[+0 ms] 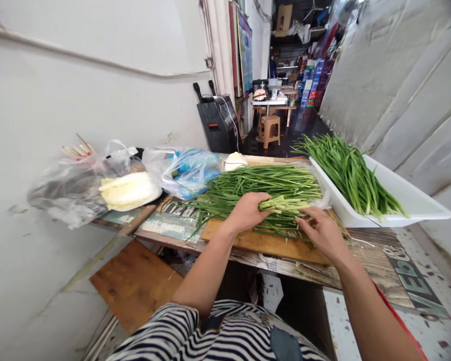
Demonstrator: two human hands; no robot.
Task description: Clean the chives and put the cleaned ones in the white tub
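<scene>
My left hand (250,213) is wrapped round a bunch of garlic chives (281,203), its pale cut ends pointing right. At those ends is my right hand (319,228), fingers bent and thumb close to the forefinger; whether a stalk is pinched between them is too small to make out. Behind and under the held bunch spreads a larger pile of chives (263,179), leaves toward the left. The pile lies partly over a wooden cutting board (244,240) at the table's near edge.
To the right stands a white plastic tub (409,193) with more chives (355,175) in it. A Chinese cabbage (131,191), plastic bags (190,168) and a round white vegetable (235,161) sit on the left and back of the table. A black speaker (218,123) stands behind.
</scene>
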